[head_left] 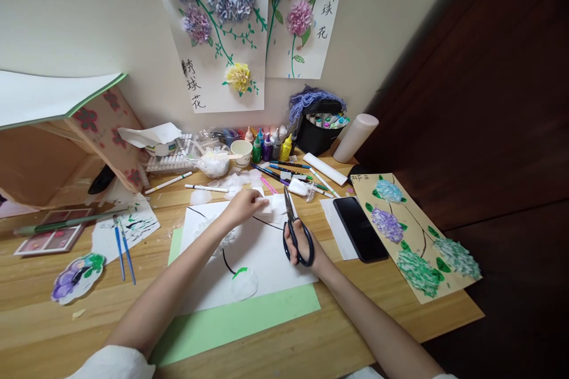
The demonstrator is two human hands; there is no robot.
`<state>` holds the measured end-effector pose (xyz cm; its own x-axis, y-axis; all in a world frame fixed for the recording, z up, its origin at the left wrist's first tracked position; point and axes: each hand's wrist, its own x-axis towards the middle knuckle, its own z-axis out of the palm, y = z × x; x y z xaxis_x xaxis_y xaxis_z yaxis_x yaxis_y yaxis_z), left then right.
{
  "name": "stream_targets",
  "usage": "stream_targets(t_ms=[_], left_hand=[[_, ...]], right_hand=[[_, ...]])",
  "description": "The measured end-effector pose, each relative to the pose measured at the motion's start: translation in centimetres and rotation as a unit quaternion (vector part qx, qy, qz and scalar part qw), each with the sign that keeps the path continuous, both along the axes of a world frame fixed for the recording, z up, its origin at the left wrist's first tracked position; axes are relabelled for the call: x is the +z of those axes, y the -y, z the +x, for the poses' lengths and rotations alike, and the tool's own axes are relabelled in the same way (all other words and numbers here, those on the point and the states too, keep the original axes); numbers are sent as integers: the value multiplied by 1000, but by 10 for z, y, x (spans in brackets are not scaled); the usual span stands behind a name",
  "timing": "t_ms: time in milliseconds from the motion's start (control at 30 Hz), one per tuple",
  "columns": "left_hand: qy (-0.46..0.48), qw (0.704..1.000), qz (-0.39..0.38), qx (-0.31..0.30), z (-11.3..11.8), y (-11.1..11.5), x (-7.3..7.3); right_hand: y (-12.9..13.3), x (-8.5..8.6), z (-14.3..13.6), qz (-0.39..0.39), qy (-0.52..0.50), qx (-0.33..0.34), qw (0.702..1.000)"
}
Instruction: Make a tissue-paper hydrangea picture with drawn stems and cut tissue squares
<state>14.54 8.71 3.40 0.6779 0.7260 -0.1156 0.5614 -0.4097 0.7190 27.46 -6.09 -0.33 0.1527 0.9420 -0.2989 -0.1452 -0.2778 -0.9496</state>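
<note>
My right hand (304, 243) grips a pair of dark-handled scissors (290, 210), with fingers through the loops and the blades pointing away from me. My left hand (243, 207) is closed in a pinch on a small piece of thin white paper (264, 204), just left of the scissor tips. Both hands are over a white drawing sheet (271, 260), which lies on a green sheet (249, 323). The drawing has black stems, a green mark and a ruffled white paper flower (229, 238), partly hidden behind my left forearm.
Markers, paint bottles (267, 148), a paper cup (241, 153) and white scraps (235, 180) crowd the back. On the right are a phone (360, 229) and a finished flower picture (424, 204). Paintbrushes (123, 249) and a paint palette (78, 278) lie left.
</note>
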Motion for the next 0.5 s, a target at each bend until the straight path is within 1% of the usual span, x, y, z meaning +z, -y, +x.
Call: stream_targets(t_ms=[67, 100, 167, 233, 267, 367, 500], left_hand=[[-19, 1000, 4, -10, -1, -2, -8], [-16, 1000, 17, -3, -2, -4, -11], [-10, 997, 68, 22, -4, -6, -17], [-20, 994, 107, 27, -7, -8, -21], [-29, 993, 111, 15, -8, -8, -21], [-42, 994, 85, -45, -8, -4, -21], [-32, 991, 85, -101, -6, 9, -15]], right_hand=[[-2, -1, 5, 9, -14, -29, 999], [-3, -1, 7, 11, -20, -41, 999], [-4, -1, 10, 16, -36, -61, 997], [-5, -1, 10, 17, -52, -72, 996], [-6, -1, 10, 14, -59, -74, 995], [-6, -2, 7, 2, -70, -70, 995], [-6, -8, 6, 4, -63, -54, 997]])
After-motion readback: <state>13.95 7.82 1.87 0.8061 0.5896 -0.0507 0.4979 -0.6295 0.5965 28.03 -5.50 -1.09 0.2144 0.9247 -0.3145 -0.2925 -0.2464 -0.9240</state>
